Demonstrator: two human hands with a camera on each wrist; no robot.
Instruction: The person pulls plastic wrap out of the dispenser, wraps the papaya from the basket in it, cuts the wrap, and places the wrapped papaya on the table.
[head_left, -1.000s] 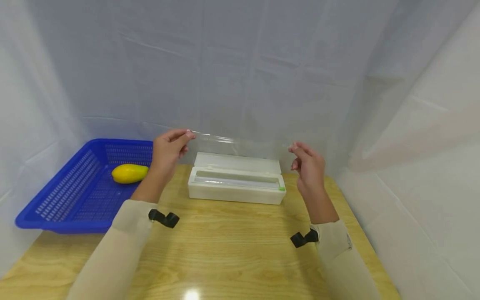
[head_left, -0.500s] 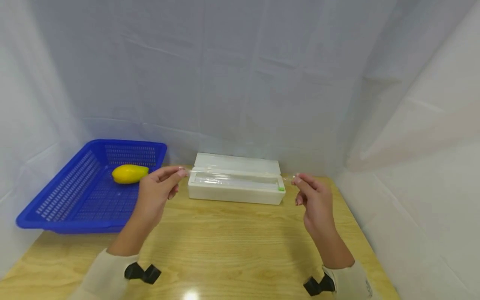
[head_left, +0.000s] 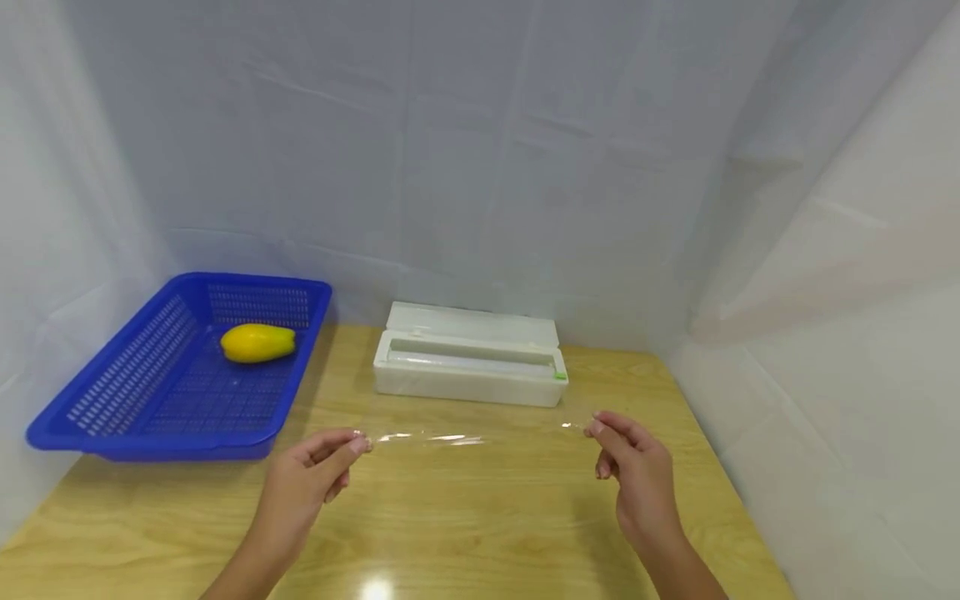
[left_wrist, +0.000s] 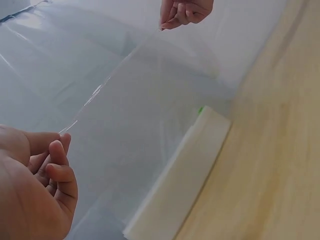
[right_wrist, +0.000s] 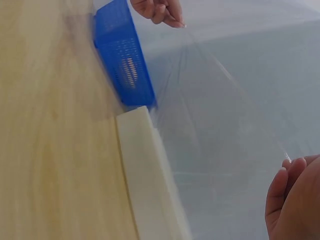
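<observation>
Clear plastic wrap (head_left: 457, 439) stretches between both hands in front of the dispenser, its near edge catching the light. The left hand (head_left: 307, 475) pinches one corner between thumb and forefinger. At the other end, the right hand (head_left: 637, 462) pinches the opposite corner the same way. Behind the hands stands a long white wrap dispenser box (head_left: 468, 383), lid (head_left: 472, 323) tipped back against the wall side, with a roll (head_left: 472, 361) inside and a green tab (head_left: 560, 376) at its right end. In the left wrist view the wrap's edge (left_wrist: 95, 94) runs taut from hand to hand.
A blue plastic basket (head_left: 281, 417) stands at the left with a yellow papaya-like fruit (head_left: 257, 342) in it. The wooden table (head_left: 450, 533) is bordered by a grey-white sheet (head_left: 480, 167) at the back and sides.
Both hands have come down and toward the body, drawing the wrap from above the dispenser to in front of it. Dispenser, basket and fruit stay in place.
</observation>
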